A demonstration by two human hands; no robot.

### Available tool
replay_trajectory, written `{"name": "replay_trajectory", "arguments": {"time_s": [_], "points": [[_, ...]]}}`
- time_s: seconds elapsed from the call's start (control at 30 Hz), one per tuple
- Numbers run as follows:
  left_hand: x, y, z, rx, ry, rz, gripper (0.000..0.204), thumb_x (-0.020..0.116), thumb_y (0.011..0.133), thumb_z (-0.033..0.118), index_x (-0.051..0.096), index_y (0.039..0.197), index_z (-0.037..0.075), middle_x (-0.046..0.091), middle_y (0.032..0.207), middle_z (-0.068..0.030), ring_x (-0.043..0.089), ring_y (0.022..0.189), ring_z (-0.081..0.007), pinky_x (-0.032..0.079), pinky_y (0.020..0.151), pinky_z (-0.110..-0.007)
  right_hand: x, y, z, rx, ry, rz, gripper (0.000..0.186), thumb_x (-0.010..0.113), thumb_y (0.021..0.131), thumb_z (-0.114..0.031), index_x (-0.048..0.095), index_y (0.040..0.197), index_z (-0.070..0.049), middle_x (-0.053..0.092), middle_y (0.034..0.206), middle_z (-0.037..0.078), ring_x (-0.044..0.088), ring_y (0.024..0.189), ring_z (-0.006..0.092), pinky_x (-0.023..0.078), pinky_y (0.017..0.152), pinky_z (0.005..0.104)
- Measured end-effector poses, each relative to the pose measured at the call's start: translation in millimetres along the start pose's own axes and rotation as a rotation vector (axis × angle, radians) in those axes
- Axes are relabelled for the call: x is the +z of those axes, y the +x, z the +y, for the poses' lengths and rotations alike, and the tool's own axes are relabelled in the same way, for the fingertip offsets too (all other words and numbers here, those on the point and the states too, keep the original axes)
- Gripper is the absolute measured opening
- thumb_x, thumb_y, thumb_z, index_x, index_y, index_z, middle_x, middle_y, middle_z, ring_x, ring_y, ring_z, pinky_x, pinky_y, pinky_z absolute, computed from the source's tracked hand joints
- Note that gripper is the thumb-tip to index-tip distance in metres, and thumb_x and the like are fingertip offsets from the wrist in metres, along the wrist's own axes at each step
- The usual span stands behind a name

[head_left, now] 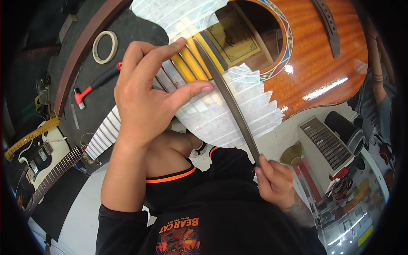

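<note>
An acoustic guitar (327, 55) with a glossy orange-brown top lies across my lap. White masking tape (242, 97) covers the top on both sides of the fretboard's end. Yellow strips (185, 68) lie between the last frets, and a dark-tipped label shows through the sound hole (265, 25). My right hand (276, 180) is closed round the near end of a long, flat metal file (233, 106), which slants over the fretboard's end. My left hand (146, 93) rests over the fretboard, its thumb and index finger spread apart. The thumb tip is close beside the file.
On the dark bench at left lie a roll of tape (105, 47) and a red-and-black hammer (100, 85). Beyond them are a curved brown edge (76, 55) and a white electric guitar (46, 148). A rack of tools (325, 142) stands at right, by a glass case (352, 221).
</note>
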State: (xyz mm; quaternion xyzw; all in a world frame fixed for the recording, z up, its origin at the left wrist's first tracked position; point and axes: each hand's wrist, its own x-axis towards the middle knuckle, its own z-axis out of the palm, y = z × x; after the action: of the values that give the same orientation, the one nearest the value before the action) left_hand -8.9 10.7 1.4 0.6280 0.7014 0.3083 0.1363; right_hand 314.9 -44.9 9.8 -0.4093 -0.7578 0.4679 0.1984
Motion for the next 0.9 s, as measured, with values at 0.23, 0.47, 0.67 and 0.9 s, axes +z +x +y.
{"name": "replay_trajectory", "arguments": {"time_s": [0.23, 0.47, 0.67, 0.9], "points": [[-1, -2, -1, 0.015, 0.019, -0.004, 0.072, 0.099, 0.060, 0.032, 0.075, 0.120, 0.000, 0.061, 0.098, -0.0061, 0.060, 0.091, -0.0179, 0.050, 0.085, -0.030, -5, -30, -1, 0.038, 0.007, -0.030, 0.049, 0.074, 0.082, 0.007, 0.068, 0.130, -0.001, 0.061, 0.068, 0.008, 0.057, 0.049, 0.0196, 0.047, 0.048, 0.0311], [-1, 1, -2, 0.050, 0.044, -0.010, 0.068, 0.099, 0.063, 0.027, 0.074, 0.121, 0.001, 0.060, 0.098, -0.0065, 0.061, 0.090, -0.0179, 0.052, 0.087, -0.030, -11, -54, 3, 0.136, 0.172, 0.047, 0.044, 0.071, 0.084, 0.008, 0.068, 0.128, 0.003, 0.065, 0.070, 0.012, 0.060, 0.050, 0.0206, 0.049, 0.049, 0.0307], [1, -1, -3, 0.051, 0.044, 0.002, 0.066, 0.098, 0.065, 0.025, 0.074, 0.121, 0.001, 0.060, 0.098, -0.0064, 0.061, 0.091, -0.0175, 0.053, 0.089, -0.030, -11, -46, 3, 0.098, 0.084, 0.009, 0.046, 0.071, 0.083, 0.009, 0.068, 0.129, 0.003, 0.065, 0.069, 0.012, 0.062, 0.052, 0.0207, 0.049, 0.051, 0.0296], [2, -2, -3, 0.049, 0.053, 0.003, 0.066, 0.098, 0.065, 0.026, 0.074, 0.121, 0.000, 0.060, 0.098, -0.0057, 0.061, 0.090, -0.0170, 0.053, 0.089, -0.029, -4, -40, 1, 0.001, -0.056, -0.001, 0.051, 0.074, 0.081, 0.008, 0.068, 0.131, 0.000, 0.065, 0.074, 0.010, 0.062, 0.055, 0.0202, 0.050, 0.050, 0.0317]]}}
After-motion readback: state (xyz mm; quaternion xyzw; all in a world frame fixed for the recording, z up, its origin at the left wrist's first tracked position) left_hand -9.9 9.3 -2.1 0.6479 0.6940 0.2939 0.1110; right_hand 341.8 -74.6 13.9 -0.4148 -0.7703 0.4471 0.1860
